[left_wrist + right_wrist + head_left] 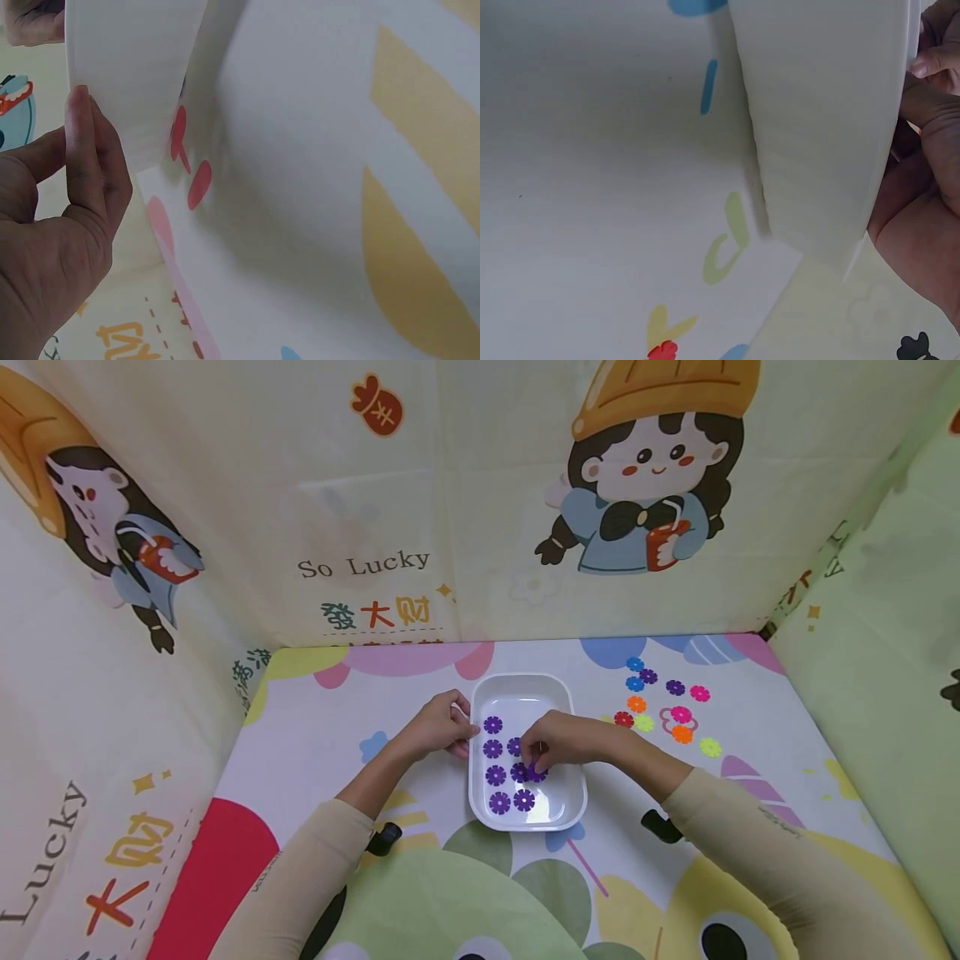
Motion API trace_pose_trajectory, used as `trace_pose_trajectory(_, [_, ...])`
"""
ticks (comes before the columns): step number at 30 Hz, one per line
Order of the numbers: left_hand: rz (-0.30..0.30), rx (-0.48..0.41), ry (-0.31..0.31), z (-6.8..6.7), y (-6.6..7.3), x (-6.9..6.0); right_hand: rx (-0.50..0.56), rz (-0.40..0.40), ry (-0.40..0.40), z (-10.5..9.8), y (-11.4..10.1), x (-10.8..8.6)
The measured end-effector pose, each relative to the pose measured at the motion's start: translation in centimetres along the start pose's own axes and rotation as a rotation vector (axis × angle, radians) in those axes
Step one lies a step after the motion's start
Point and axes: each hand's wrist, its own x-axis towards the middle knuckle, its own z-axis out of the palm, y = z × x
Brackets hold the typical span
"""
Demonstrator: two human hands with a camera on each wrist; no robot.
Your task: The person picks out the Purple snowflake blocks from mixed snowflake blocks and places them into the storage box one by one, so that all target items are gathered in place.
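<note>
A white rectangular tray (555, 806) stands on the patterned table cover. Inside it, several purple flower-shaped pieces (496, 775) lie in two rows along its left side. My left hand (442, 724) grips the tray's left rim; in the left wrist view its fingers (84, 150) lie along the tray's outer wall. Over the tray, my right hand (562, 737) pinches another purple flower-shaped piece (537, 774) beside the second row. In the right wrist view the tray wall (825, 135) hides the fingertips of the right hand (922, 180).
Loose flower-shaped pieces lie right of the tray: blue (635, 664), dark purple (675, 687), pink (700, 693), orange (637, 704), red (624, 719) and yellow (710, 747). Printed cloth walls (480, 527) enclose the table's back and sides.
</note>
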Motion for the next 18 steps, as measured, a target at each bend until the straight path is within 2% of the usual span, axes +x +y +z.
trace_pose_trajectory(11, [0.003,0.017,0.007,0.0,0.1,-0.1,-0.086,0.08,-0.121,0.6,-0.5,1.0])
trace_pose_trajectory(18, [0.008,0.014,0.005,0.0,0.0,0.1,-0.158,0.133,-0.158,1.4,-0.5,1.5])
